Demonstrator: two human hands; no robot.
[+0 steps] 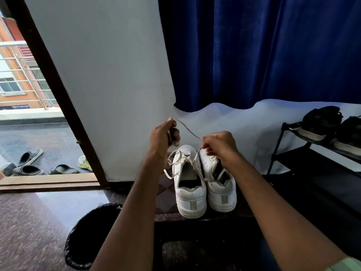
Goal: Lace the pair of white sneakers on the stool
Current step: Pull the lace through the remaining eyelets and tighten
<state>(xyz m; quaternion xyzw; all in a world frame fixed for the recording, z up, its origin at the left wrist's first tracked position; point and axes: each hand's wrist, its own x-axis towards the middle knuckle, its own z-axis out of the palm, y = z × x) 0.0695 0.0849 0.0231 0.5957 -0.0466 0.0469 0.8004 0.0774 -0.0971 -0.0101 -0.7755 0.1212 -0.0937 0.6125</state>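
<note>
Two white sneakers stand side by side on a dark stool (166, 200), heels toward me. The left sneaker (190, 184) has loose lace loops hanging off its left side. Part of the right sneaker (220, 190) is hidden behind my right hand. A white lace (187, 129) stretches in the air between my hands above the shoes. My left hand (164, 135) pinches one end of it, raised over the left sneaker. My right hand (219, 146) pinches the lace just above the right sneaker's eyelets, and the lace runs down from there to the shoes.
A black-lined bin (88, 237) stands on the floor at the stool's left. A black shoe rack (316, 153) with dark shoes is at the right. An open doorway at the left shows several sandals (29, 163) outside. A blue curtain (263, 51) hangs behind.
</note>
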